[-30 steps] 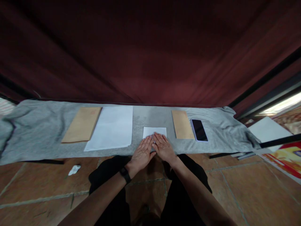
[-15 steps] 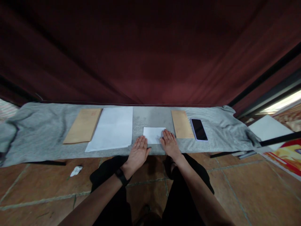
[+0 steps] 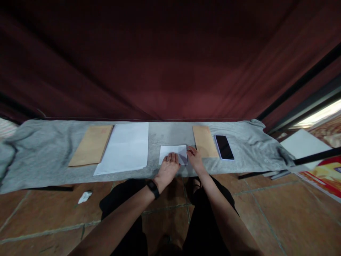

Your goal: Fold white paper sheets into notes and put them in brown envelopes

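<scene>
A small rectangular white paper (image 3: 164, 151) lies on the grey cloth in front of me. My left hand (image 3: 169, 168), with a dark band on its wrist, rests palm down across the paper's near middle, fingers laid flat and pointing forward. At the paper's right edge is my right hand (image 3: 195, 157), its fingers bent and drawn together on that edge. Close to the right hand lies a brown envelope (image 3: 205, 140). Left of my hands sits a stack of larger white sheets (image 3: 125, 145), alongside a thicker pile of brown envelopes (image 3: 92, 144).
A phone (image 3: 224, 147) with a pale case lies right of the single envelope. Grey cloth (image 3: 48, 149) covers the narrow bench. A dark red curtain (image 3: 170, 78) hangs behind it. Crumpled white tissue (image 3: 85, 197) is on the tiled floor; a colourful printed box (image 3: 326, 174) stands at far right.
My left hand has moved right from the paper's left edge onto its middle. My right hand has shifted slightly right, off the paper's top, and its fingers have bent at the edge.
</scene>
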`<state>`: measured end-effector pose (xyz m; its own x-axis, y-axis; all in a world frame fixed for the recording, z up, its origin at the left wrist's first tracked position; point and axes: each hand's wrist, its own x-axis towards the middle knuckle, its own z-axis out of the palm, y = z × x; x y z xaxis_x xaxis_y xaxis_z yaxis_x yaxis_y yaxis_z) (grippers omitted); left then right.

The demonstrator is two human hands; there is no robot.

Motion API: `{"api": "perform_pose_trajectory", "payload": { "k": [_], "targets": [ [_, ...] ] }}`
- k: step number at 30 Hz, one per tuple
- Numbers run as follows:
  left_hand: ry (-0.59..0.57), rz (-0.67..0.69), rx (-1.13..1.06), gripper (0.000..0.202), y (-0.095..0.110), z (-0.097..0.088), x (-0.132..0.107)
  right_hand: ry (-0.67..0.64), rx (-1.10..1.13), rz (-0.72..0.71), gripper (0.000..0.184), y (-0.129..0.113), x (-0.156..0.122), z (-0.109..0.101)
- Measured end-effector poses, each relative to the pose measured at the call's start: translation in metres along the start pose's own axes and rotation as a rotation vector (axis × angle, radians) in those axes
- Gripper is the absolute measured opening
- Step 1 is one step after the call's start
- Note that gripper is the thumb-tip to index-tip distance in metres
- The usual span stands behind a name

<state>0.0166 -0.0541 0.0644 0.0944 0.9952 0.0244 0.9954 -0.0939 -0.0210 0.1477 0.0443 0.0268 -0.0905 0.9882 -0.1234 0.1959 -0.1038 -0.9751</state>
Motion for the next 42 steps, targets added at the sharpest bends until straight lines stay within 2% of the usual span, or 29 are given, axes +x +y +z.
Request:
{"api": "perform_pose_trajectory", "payload": {
  "k": [4, 9, 14, 17, 19, 22, 25, 27, 30, 32, 35, 37, 39, 42],
  "targets": [
    [0.010, 0.051, 0.085, 0.046, 0.014, -0.008, 0.003, -0.039, 0.144, 0.068, 0.033, -0.004, 0.003, -0.001],
    [0.020, 0.015, 0.063, 0.042, 0.025, -0.014, 0.004, -0.117, 0.273, 0.130, 0.037, -0.016, -0.003, -0.002],
    [0.010, 0.016, -0.001, 0.030, 0.019, -0.014, 0.007, -0.137, 0.307, 0.152, 0.038, -0.022, -0.006, -0.002],
    [0.019, 0.018, -0.011, 0.030, 0.012, -0.021, 0.007, -0.074, 0.285, 0.133, 0.037, -0.022, -0.002, -0.006],
    [0.082, 0.009, -0.055, 0.026, 0.006, -0.030, 0.007, -0.022, 0.274, 0.122, 0.036, -0.021, 0.003, -0.010],
    [0.333, -0.161, -0.333, 0.017, -0.006, -0.047, 0.010, 0.032, 0.273, 0.120, 0.036, -0.019, 0.008, -0.013],
    [0.597, -0.445, -0.884, 0.013, -0.019, -0.057, 0.017, 0.016, 0.286, 0.133, 0.037, -0.020, 0.007, -0.010],
    [0.676, -0.592, -1.278, 0.015, -0.026, -0.055, 0.020, -0.076, 0.322, 0.147, 0.038, -0.022, 0.002, -0.005],
    [0.624, -0.790, -1.713, 0.029, -0.029, -0.036, 0.019, -0.227, 0.388, 0.159, 0.043, -0.024, -0.005, 0.003],
    [0.551, -0.900, -1.841, 0.036, -0.027, -0.019, 0.013, -0.214, 0.331, 0.117, 0.045, -0.023, -0.006, 0.006],
    [0.486, -0.962, -1.858, 0.035, -0.021, 0.001, 0.003, -0.101, 0.091, -0.003, 0.043, -0.020, -0.003, 0.006],
    [0.461, -0.965, -1.848, 0.031, -0.020, 0.007, -0.002, -0.063, -0.015, -0.055, 0.039, -0.017, -0.001, 0.005],
    [0.456, -0.960, -1.829, 0.028, -0.022, 0.009, -0.005, -0.048, -0.138, -0.109, 0.033, -0.016, -0.001, 0.003],
    [0.440, -0.949, -1.793, 0.025, -0.031, 0.006, -0.007, -0.041, -0.443, -0.219, 0.031, -0.016, -0.003, 0.003]
  ]
}}
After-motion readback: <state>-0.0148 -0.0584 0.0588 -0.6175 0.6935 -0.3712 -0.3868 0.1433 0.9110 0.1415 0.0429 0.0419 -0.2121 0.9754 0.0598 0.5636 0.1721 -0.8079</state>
